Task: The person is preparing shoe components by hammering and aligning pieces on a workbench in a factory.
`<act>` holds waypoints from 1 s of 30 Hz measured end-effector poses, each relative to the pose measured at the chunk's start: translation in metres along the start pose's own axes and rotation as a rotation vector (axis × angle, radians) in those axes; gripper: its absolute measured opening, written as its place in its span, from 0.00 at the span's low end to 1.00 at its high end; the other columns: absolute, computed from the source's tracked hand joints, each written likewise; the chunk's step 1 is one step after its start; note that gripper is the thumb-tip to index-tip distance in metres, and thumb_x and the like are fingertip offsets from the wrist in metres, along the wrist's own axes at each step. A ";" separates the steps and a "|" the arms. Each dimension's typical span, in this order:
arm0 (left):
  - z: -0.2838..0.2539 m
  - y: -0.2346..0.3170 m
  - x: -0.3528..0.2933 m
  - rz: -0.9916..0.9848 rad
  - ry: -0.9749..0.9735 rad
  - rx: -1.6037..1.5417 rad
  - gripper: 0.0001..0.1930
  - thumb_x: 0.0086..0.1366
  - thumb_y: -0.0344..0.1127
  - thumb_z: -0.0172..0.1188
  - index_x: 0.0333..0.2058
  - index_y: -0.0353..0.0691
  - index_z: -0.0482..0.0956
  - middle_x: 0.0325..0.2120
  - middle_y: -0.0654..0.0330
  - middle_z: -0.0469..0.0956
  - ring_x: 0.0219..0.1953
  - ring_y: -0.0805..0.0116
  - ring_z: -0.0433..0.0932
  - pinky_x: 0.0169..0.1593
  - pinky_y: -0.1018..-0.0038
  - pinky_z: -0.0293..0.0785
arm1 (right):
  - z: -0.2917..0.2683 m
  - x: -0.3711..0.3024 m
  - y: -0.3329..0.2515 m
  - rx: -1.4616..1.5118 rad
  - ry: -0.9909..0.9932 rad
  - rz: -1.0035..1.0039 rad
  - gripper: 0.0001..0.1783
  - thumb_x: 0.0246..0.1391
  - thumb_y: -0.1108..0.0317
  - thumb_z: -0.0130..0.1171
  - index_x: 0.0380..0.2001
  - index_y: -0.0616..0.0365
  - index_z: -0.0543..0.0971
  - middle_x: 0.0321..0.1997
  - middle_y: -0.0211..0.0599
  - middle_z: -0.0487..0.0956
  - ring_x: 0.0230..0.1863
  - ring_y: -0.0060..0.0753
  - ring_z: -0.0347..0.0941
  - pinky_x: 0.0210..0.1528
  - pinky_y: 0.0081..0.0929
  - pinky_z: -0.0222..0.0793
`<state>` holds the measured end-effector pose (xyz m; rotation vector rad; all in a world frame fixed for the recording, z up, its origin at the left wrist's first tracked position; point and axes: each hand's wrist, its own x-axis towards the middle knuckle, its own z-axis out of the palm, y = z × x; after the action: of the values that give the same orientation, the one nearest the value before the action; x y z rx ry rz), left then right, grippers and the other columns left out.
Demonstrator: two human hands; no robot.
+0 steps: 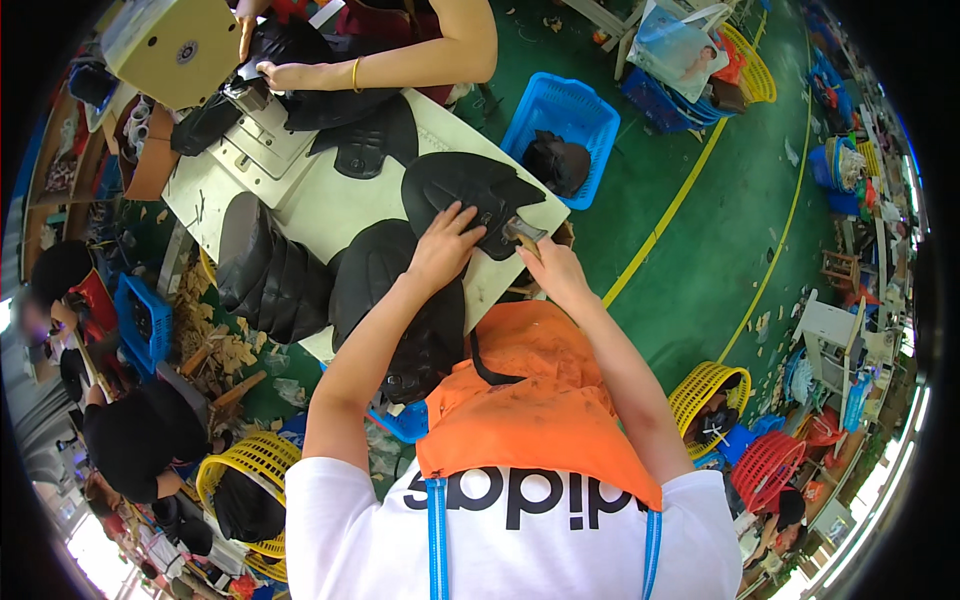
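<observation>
A black shoe upper (455, 190) lies flat near the right end of the white work table (440, 125). My left hand (445, 250) rests on it with the fingers spread. My right hand (555, 272) is closed round a hammer-like tool (524, 234) with a metal head and a tan handle; its head is over the upper's right edge. Left of my left hand, more black uppers (375, 275) overlap at the table's near edge, partly behind my forearm. Another stack of black uppers (265, 270) stands farther left.
Across the table, a co-worker's hands (290, 76) hold black pieces at a beige sewing machine (170, 50). A blue basket (560, 120) with a black piece stands beyond the table's right end. Yellow baskets (708, 405) stand on the green floor (640, 300). An orange apron (540, 400) covers my front.
</observation>
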<state>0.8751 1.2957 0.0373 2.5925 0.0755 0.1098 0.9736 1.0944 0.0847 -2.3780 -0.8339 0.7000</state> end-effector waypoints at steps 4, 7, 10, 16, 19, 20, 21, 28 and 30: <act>0.015 -0.003 -0.001 0.079 -0.072 0.068 0.19 0.55 0.33 0.61 0.48 0.48 0.78 0.57 0.59 0.68 0.61 0.53 0.62 0.63 0.62 0.60 | 0.009 0.018 0.006 -0.060 -0.045 -0.056 0.17 0.59 0.57 0.51 0.35 0.65 0.70 0.22 0.55 0.76 0.27 0.58 0.75 0.29 0.48 0.70; 0.024 -0.003 -0.001 0.071 -0.049 0.086 0.19 0.56 0.34 0.59 0.48 0.49 0.78 0.58 0.61 0.67 0.61 0.54 0.62 0.63 0.60 0.60 | 0.012 0.025 0.004 -0.111 -0.088 -0.055 0.18 0.59 0.57 0.50 0.33 0.65 0.69 0.21 0.55 0.76 0.26 0.59 0.75 0.28 0.48 0.71; 0.030 0.001 -0.004 0.044 -0.021 0.085 0.17 0.56 0.34 0.58 0.47 0.49 0.79 0.59 0.62 0.66 0.62 0.55 0.62 0.63 0.60 0.59 | 0.021 0.023 0.003 -0.184 -0.048 -0.061 0.18 0.60 0.58 0.50 0.33 0.66 0.69 0.21 0.56 0.76 0.26 0.60 0.75 0.28 0.48 0.71; 0.029 0.009 -0.004 0.017 0.040 0.044 0.16 0.54 0.33 0.55 0.43 0.42 0.80 0.57 0.59 0.69 0.61 0.53 0.63 0.63 0.57 0.58 | 0.015 0.026 -0.030 -0.234 -0.092 0.065 0.14 0.60 0.62 0.48 0.33 0.64 0.67 0.20 0.53 0.76 0.26 0.55 0.77 0.28 0.46 0.73; 0.029 0.011 -0.004 0.012 0.027 0.014 0.16 0.53 0.32 0.55 0.42 0.41 0.81 0.55 0.57 0.70 0.60 0.51 0.64 0.62 0.57 0.59 | 0.017 0.028 -0.032 -0.545 -0.201 -0.081 0.10 0.59 0.65 0.46 0.33 0.62 0.67 0.19 0.51 0.76 0.26 0.49 0.78 0.26 0.42 0.74; 0.029 0.011 -0.003 0.004 0.044 0.036 0.15 0.52 0.32 0.55 0.40 0.41 0.81 0.55 0.56 0.71 0.59 0.50 0.65 0.62 0.57 0.60 | 0.013 0.031 -0.033 -0.546 -0.208 -0.083 0.10 0.59 0.65 0.46 0.33 0.62 0.67 0.19 0.51 0.76 0.26 0.49 0.78 0.26 0.42 0.74; 0.029 0.011 -0.002 -0.003 0.060 0.059 0.15 0.52 0.32 0.55 0.39 0.40 0.81 0.54 0.55 0.71 0.59 0.50 0.66 0.61 0.56 0.61 | 0.004 0.037 -0.034 -0.570 -0.250 -0.146 0.08 0.58 0.67 0.46 0.32 0.62 0.66 0.20 0.50 0.77 0.26 0.47 0.79 0.26 0.40 0.75; 0.028 -0.002 -0.012 0.004 0.034 0.067 0.17 0.52 0.33 0.58 0.42 0.42 0.80 0.54 0.55 0.71 0.59 0.50 0.65 0.62 0.56 0.60 | 0.000 0.068 -0.044 -0.589 -0.298 -0.349 0.07 0.54 0.70 0.48 0.33 0.64 0.70 0.23 0.51 0.78 0.29 0.49 0.79 0.28 0.41 0.76; -0.006 0.000 -0.017 0.026 -0.182 -0.037 0.21 0.50 0.37 0.63 0.46 0.45 0.79 0.58 0.56 0.66 0.63 0.51 0.59 0.65 0.54 0.52 | -0.001 0.066 -0.034 -0.479 -0.247 -0.298 0.09 0.54 0.68 0.50 0.33 0.65 0.70 0.23 0.51 0.78 0.30 0.52 0.78 0.30 0.45 0.74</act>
<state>0.8579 1.2976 0.0413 2.5544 -0.0262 -0.1143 1.0055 1.1618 0.0871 -2.5148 -1.5756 0.7413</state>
